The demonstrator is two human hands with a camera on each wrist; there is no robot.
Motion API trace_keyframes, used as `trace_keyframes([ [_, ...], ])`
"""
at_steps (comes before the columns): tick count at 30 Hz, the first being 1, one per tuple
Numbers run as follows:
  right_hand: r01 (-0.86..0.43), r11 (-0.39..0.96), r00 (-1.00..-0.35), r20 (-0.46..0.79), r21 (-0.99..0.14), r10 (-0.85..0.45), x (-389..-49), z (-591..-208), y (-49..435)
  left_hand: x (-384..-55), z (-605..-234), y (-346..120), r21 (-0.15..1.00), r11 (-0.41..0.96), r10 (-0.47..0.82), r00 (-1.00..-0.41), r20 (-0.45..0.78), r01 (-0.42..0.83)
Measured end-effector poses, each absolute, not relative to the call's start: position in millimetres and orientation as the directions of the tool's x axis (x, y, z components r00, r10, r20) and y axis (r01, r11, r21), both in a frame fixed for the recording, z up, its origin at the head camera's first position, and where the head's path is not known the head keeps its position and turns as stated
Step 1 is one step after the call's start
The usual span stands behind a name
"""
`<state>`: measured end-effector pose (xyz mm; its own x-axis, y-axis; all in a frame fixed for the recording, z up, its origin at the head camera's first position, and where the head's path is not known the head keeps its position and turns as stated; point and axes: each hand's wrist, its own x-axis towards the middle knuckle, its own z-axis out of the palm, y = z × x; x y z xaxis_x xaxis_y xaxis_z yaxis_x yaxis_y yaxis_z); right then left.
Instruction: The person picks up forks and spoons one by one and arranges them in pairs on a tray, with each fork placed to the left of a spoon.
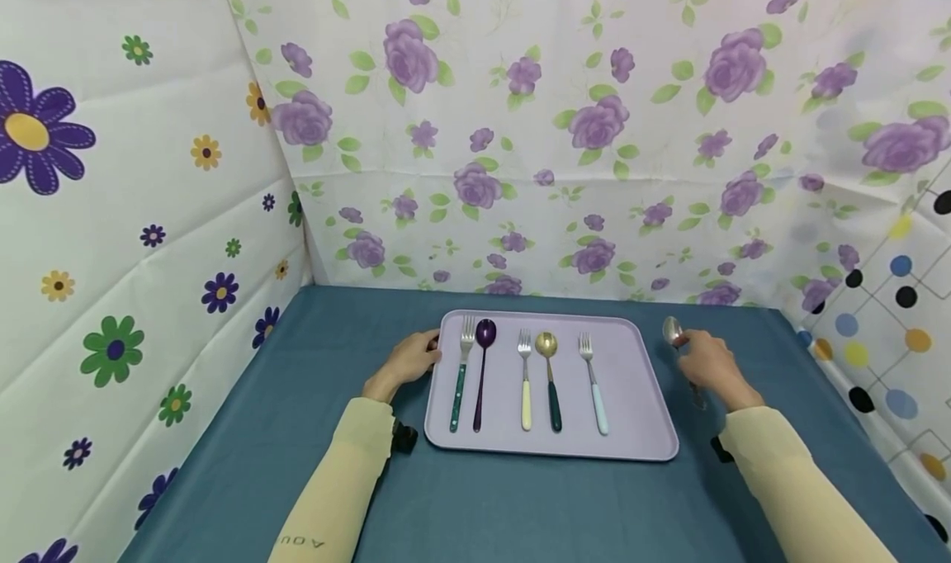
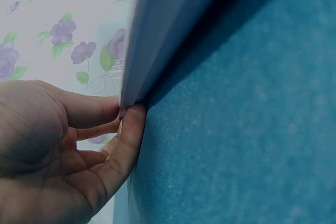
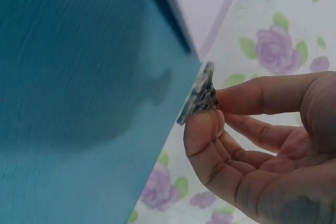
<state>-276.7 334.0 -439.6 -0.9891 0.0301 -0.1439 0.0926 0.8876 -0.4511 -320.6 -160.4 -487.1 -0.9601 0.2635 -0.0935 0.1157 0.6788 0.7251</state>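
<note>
A pale lilac tray (image 1: 513,441) lies on the blue-green cloth. My left hand (image 1: 407,360) pinches its left rim between thumb and fingers, which the left wrist view shows close up. To the right of the tray, my right hand (image 1: 713,365) pinches a silver spoon (image 1: 672,329) by its handle, bowl pointing away. In the right wrist view the ornate handle end (image 3: 202,95) sticks out between thumb and forefinger. On the tray lie a green-handled fork (image 1: 459,385), a purple spoon (image 1: 483,365), a yellow-handled fork (image 1: 526,394), a gold spoon with dark green handle (image 1: 554,402) and a light-blue-handled fork (image 1: 598,402).
Blue-green cloth (image 1: 520,513) covers the table around the tray. A flowered curtain (image 1: 520,134) hangs along the back edge, with a daisy-print sheet (image 1: 149,216) on the left and a dotted sheet (image 1: 891,324) on the right.
</note>
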Motion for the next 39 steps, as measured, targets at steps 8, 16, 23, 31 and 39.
trace_keyframes([
  [8, 0.069, 0.881, -0.990, -0.138, -0.469, 0.004, -282.0, -436.8, 316.0, -320.1, -487.4, -161.5, 0.726, 0.677, 0.273, -0.958, -0.094, 0.122],
  [16, 0.065, 0.875, -0.988, -0.155, -0.480, -0.012, -286.0, -437.4, 294.7, -319.2, -484.8, -161.7, 0.725, 0.678, 0.266, -0.960, -0.093, 0.118],
  [23, 0.046, 0.884, -0.988, -0.149, -0.466, -0.027, -286.0, -435.6, 276.8, -320.4, -485.6, -160.7, 0.722, 0.682, 0.268, -0.958, -0.099, 0.116],
  [31, 0.056, 0.888, -0.986, -0.165, -0.456, -0.023, -287.8, -443.1, 264.2, -321.1, -485.6, -159.9, 0.725, 0.680, 0.264, -0.959, -0.104, 0.109],
  [39, 0.040, 0.897, -0.988, -0.154, -0.440, -0.031, -287.5, -449.5, 257.0, -320.7, -486.9, -160.5, 0.724, 0.680, 0.266, -0.960, -0.094, 0.117],
])
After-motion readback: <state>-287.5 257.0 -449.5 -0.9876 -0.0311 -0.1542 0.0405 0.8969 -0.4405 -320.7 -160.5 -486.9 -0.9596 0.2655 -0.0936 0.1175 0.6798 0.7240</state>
